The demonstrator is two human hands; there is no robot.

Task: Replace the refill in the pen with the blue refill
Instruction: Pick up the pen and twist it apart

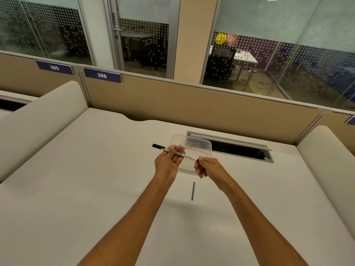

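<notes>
A thin white whiteboard pen (187, 156) with a black cap at its left end is held level above the desk. My left hand (168, 162) grips its barrel near the middle, fingers curled under it. My right hand (208, 167) pinches the pen's right end between thumb and fingers. The blue refill (192, 191), a short dark-blue stick, lies alone on the white desk just below and between my hands, pointing away from me.
A clear plastic container (199, 145) stands on the desk right behind my hands. Beyond it an open cable slot (240, 149) cuts into the desk (96, 179). Beige partition walls close the back and both sides.
</notes>
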